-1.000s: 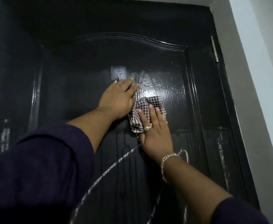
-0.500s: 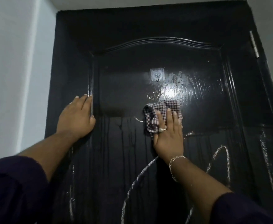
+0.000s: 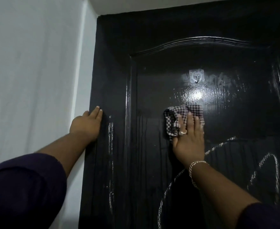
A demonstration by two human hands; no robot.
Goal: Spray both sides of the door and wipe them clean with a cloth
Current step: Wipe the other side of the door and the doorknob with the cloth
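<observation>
A glossy black panelled door (image 3: 160, 71) fills most of the view, wet and streaked with white foam lines lower down. My right hand (image 3: 189, 139) presses a checked cloth (image 3: 184, 116) flat against the middle of the door, fingers straight, just below a bright wet patch. My left hand (image 3: 88, 124) rests flat on the door's left edge, fingers straight. No spray bottle is in sight.
A small clear stick-on hook (image 3: 196, 76) sits on the panel above the cloth. A pale wall (image 3: 33, 71) stands to the left of the door, close to my left hand.
My left hand has slid from beside the cloth out to the door's left edge. The view has swung left. My right hand and the cloth stayed on the same spot.
</observation>
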